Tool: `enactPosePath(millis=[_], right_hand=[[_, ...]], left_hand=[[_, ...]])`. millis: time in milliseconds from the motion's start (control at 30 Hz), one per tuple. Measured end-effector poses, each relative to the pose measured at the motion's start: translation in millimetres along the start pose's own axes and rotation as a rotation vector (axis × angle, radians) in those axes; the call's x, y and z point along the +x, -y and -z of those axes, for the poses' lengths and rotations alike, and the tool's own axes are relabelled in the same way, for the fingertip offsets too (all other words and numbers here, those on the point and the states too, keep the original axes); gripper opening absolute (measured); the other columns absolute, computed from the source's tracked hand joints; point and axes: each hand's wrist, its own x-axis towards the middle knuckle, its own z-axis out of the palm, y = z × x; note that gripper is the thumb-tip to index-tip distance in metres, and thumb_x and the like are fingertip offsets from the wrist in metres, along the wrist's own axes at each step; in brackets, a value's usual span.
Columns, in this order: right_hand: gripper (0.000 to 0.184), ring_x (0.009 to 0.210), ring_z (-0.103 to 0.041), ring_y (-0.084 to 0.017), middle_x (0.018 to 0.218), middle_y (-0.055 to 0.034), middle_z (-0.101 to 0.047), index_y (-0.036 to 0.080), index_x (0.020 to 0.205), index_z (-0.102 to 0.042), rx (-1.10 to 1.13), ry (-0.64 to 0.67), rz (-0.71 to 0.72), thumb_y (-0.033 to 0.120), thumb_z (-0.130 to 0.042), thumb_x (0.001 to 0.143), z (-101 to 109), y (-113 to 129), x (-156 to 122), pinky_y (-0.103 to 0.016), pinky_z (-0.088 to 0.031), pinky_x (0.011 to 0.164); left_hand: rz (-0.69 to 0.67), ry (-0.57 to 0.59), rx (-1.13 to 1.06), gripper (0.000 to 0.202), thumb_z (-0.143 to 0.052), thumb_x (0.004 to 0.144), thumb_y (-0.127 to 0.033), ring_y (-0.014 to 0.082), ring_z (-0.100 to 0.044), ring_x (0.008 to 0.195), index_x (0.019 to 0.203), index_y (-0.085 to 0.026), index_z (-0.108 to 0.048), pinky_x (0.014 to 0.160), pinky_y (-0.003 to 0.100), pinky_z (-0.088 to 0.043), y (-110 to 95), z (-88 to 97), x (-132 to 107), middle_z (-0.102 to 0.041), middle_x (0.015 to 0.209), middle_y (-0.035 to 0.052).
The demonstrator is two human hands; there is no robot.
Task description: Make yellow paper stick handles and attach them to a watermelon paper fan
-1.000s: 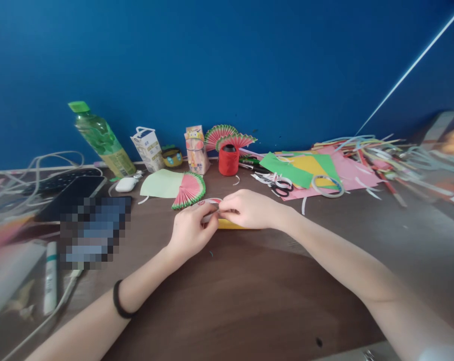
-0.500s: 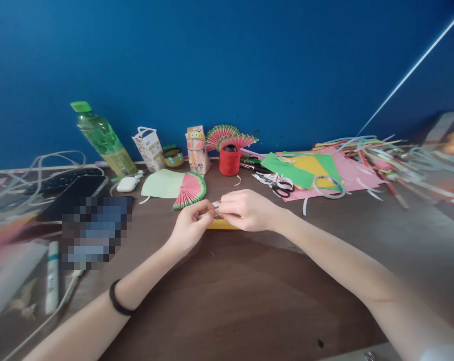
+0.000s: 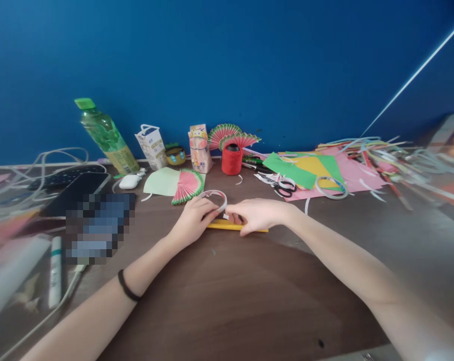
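My left hand (image 3: 194, 219) is closed around a roll of tape (image 3: 224, 200), a pale ring with a reddish inner side, held just above the table. Beneath my hands lies a narrow yellow folded paper strip (image 3: 227, 225). My right hand (image 3: 259, 215) bends over this strip, its thumb by the near edge. A small white piece of tape (image 3: 226, 216) shows at its fingertips. Behind my left hand, a pleated watermelon paper fan (image 3: 189, 185) rests on a pale green sheet (image 3: 161, 183).
Scissors (image 3: 285, 188) and another tape roll (image 3: 331, 187) lie by coloured paper (image 3: 309, 168) on the right. Paper strips (image 3: 381, 165) heap beyond. A red spool (image 3: 231, 160), cartons (image 3: 151, 147) and a green bottle (image 3: 108, 138) stand along the blue wall. A phone (image 3: 102, 223) lies left.
My hands have come apart. The left hand has drawn back with the tape roll, now in plain sight; the right has shifted slightly rightward. More of the yellow strip shows.
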Motion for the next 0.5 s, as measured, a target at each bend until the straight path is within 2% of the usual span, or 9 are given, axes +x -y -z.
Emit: enactPosePath(millis=[67, 133, 233, 333, 400, 500], right_hand=[[0.025, 0.072, -0.053, -0.014, 0.085, 0.0009, -0.060, 0.023, 0.091, -0.049, -0.033, 0.031, 0.007, 0.014, -0.055, 0.069, -0.1, 0.4, -1.8, -0.022, -0.031, 0.055], [0.025, 0.070, -0.052, -0.014, 0.084, 0.0005, -0.058, 0.023, 0.089, -0.048, -0.067, 0.040, -0.004, 0.008, -0.049, 0.068, 0.9, 0.7, -3.9, -0.022, -0.029, 0.054], [0.026, 0.069, -0.051, -0.014, 0.084, 0.0005, -0.057, 0.023, 0.086, -0.045, -0.092, 0.025, -0.026, 0.005, -0.046, 0.067, 2.5, -0.4, -6.3, -0.022, -0.028, 0.054], [0.024, 0.069, -0.051, -0.014, 0.084, 0.0008, -0.056, 0.023, 0.084, -0.043, -0.103, -0.018, -0.022, 0.006, -0.046, 0.067, 2.1, -2.6, -6.4, -0.022, -0.028, 0.055], [0.022, 0.071, -0.051, -0.014, 0.084, 0.0006, -0.055, 0.023, 0.081, -0.043, -0.133, -0.063, -0.017, 0.006, -0.046, 0.068, 0.8, -3.6, -5.5, -0.023, -0.028, 0.055], [0.023, 0.072, -0.050, -0.015, 0.082, -0.0003, -0.054, 0.022, 0.080, -0.043, -0.179, -0.133, -0.020, 0.003, -0.044, 0.067, -1.3, -4.4, -3.7, -0.023, -0.027, 0.055]], left_hand=[[-0.070, 0.026, 0.035, 0.021, -0.047, 0.087, -0.029, 0.0192, -0.052, 0.090, 0.090, -0.020, -0.066, 0.086, 0.036, -0.039, 3.1, -2.6, -2.2, -0.065, 0.090, 0.0038], [-0.072, 0.002, 0.132, 0.021, -0.049, 0.086, -0.030, 0.0216, -0.049, 0.097, 0.094, -0.022, -0.067, 0.087, 0.039, -0.039, 4.1, -3.7, -4.2, -0.061, 0.098, 0.0056], [-0.034, -0.022, 0.276, 0.023, -0.051, 0.085, -0.032, 0.0223, -0.049, 0.090, 0.096, -0.023, -0.068, 0.078, 0.038, -0.042, 4.4, -4.7, -5.9, -0.055, 0.091, 0.0072], [-0.079, 0.021, 0.243, 0.024, -0.047, 0.087, -0.029, 0.0185, -0.050, 0.082, 0.099, -0.021, -0.066, 0.073, 0.033, -0.044, 4.5, -6.4, -5.7, -0.052, 0.083, 0.0052], [-0.105, 0.033, 0.199, 0.024, -0.044, 0.089, -0.027, 0.0179, -0.052, 0.084, 0.102, -0.021, -0.063, 0.076, 0.033, -0.044, 3.8, -7.1, -5.2, -0.056, 0.085, 0.0052], [-0.075, 0.011, 0.215, 0.023, -0.044, 0.088, -0.023, 0.0200, -0.054, 0.092, 0.104, -0.021, -0.061, 0.083, 0.037, -0.042, 1.7, -5.9, -5.0, -0.060, 0.095, 0.0064]])
